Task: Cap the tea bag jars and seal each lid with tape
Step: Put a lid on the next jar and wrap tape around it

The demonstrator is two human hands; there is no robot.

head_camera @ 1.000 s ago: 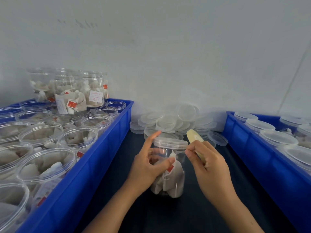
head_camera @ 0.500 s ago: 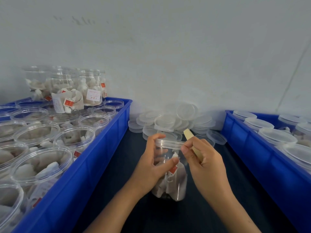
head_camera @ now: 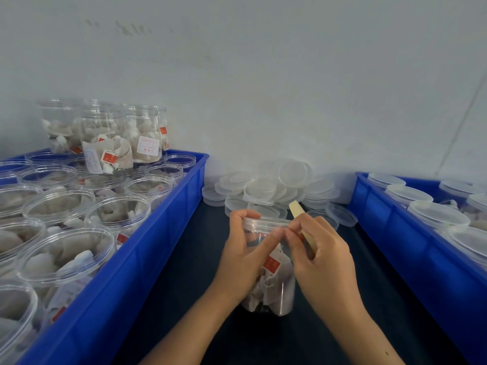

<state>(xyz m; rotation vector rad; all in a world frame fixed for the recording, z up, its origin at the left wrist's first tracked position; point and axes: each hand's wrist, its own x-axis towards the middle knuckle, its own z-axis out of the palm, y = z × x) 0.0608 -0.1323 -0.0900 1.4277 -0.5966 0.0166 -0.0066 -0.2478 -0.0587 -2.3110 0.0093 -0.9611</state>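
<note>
I see soft, even, rather dim light with a cool bluish cast and only faint shadows under the blue crates (head_camera: 168, 233). The wide lens bows the edges, and my whole view is slightly soft, the clear jars (head_camera: 60, 212) at left smearing.

Clear plastic jar (head_camera: 274, 285) upright on dark desk (head_camera: 184, 259), between two blue crates, holding tea bags with red tags. Translucent lid (head_camera: 266, 223) seated on its mouth. Left hand (head_camera: 242, 256) wraps jar's upper body, fingertips on lid rim; right hand (head_camera: 320, 255) pinches at lid edge, pale flat stick (head_camera: 299, 219) held in it, tilted up. Tape too clear to make out. Loose lids (head_camera: 274, 188) heaped behind jar against wall. Uncapped filled jars (head_camera: 79, 233) in left crate; capped jars (head_camera: 432, 214) in right crate.
</note>
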